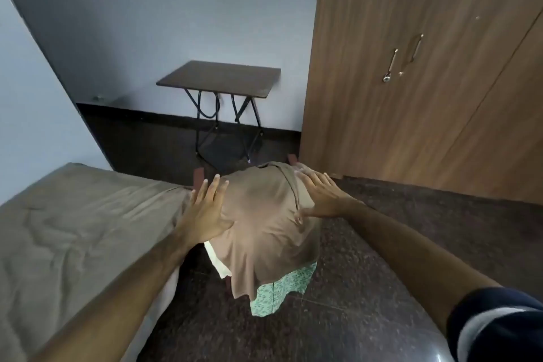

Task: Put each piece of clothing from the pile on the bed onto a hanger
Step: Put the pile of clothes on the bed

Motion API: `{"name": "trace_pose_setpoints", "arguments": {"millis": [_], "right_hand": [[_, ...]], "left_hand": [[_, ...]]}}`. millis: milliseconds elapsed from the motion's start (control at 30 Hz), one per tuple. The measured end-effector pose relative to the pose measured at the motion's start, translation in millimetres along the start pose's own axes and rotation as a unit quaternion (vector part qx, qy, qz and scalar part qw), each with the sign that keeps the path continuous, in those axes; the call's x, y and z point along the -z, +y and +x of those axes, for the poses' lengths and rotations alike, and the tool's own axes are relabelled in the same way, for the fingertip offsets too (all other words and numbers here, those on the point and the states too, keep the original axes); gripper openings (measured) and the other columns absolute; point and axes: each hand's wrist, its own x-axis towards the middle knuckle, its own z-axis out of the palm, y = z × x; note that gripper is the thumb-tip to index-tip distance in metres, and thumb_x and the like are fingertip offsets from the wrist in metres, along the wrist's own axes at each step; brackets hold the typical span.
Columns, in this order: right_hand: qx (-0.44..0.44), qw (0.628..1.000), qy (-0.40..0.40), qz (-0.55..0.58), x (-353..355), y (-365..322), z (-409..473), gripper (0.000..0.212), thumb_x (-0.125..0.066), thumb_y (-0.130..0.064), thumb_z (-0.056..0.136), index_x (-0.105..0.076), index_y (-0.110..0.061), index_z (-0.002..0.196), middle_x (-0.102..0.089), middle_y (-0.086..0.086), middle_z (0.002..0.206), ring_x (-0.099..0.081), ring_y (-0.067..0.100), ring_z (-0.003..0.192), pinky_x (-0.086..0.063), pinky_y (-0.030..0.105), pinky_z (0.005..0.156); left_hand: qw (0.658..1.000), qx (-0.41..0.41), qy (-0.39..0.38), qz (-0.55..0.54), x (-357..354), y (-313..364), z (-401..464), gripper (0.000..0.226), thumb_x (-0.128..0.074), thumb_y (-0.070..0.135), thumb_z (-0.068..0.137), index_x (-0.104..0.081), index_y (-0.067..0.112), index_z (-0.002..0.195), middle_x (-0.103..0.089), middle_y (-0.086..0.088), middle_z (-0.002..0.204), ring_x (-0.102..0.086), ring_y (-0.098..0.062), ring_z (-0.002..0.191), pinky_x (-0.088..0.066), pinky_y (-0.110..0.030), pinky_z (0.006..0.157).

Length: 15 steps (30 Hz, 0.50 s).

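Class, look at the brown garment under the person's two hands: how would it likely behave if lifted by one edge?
The brown garment would probably go floppy, since it drapes and folds over whatever supports it. It looks thin and light, hanging in soft waves at its hem. It might slide off, as the left hand and right hand only press flat on it.

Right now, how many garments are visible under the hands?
3: brown garment on top, white one peeking at left, green patterned one at bottom. More may be hidden beneath.
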Motion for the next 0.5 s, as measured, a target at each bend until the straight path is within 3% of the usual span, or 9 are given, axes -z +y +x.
{"name": "trace_pose_setpoints", "arguments": {"millis": [67, 200, 267, 400, 500], "right_hand": [[-0.004, 0.999, -0.021, 0.047, -8, 25, 29, 0.126, -0.065, -0.08, 0.071, -0.001, -0.019, 0.16, -0.002, 0.002, 0.168, -0.004, 0.028, 0.154, -0.011, 0.059, 0.122], [0.046, 0.991, -0.109, 0.071, -24, 87, 88, 0.146, -0.072, -0.087, 0.052, 0.009, -0.029, 0.159, 0.008, -0.001, 0.167, 0.005, 0.028, 0.154, -0.008, 0.056, 0.124], [0.089, 0.982, -0.152, 0.064, -37, 118, 118, 0.153, -0.074, -0.088, 0.044, 0.018, -0.037, 0.155, 0.015, 0.0, 0.167, 0.01, 0.028, 0.154, -0.007, 0.056, 0.124], [0.156, 0.958, -0.216, 0.104, -63, 158, 162, 0.163, -0.079, -0.086, 0.038, 0.03, -0.041, 0.151, 0.023, 0.001, 0.166, 0.02, 0.023, 0.153, -0.005, 0.056, 0.124], [0.195, 0.927, -0.267, 0.178, -67, 174, 183, 0.162, -0.094, -0.063, 0.047, 0.03, -0.041, 0.15, 0.027, -0.008, 0.164, 0.023, 0.01, 0.151, 0.001, 0.038, 0.124]], "left_hand": [[0.997, 0.043, -0.025, -0.063, -19, -5, 27, 0.115, -0.067, 0.067, 0.078, 0.001, 0.022, 0.16, 0.009, -0.006, 0.168, 0.004, -0.033, 0.154, -0.01, -0.056, 0.123], [0.993, 0.016, -0.114, 0.001, -47, -10, 72, 0.141, -0.068, 0.081, 0.064, 0.024, 0.026, 0.155, 0.032, -0.004, 0.161, 0.02, -0.028, 0.151, 0.002, -0.049, 0.122], [0.99, 0.025, -0.142, -0.003, -60, -12, 86, 0.154, -0.077, 0.076, 0.052, 0.034, 0.033, 0.15, 0.038, -0.004, 0.158, 0.016, -0.029, 0.151, -0.002, -0.048, 0.122], [0.98, 0.079, -0.169, -0.066, -74, -22, 98, 0.164, -0.088, 0.06, 0.043, 0.037, 0.037, 0.147, 0.03, -0.005, 0.162, 0.004, -0.03, 0.154, -0.02, -0.048, 0.122], [0.978, 0.107, -0.17, -0.065, -79, -30, 111, 0.167, -0.092, 0.057, 0.042, 0.03, 0.025, 0.152, 0.023, -0.007, 0.164, 0.004, -0.019, 0.152, -0.017, -0.04, 0.123]]}}
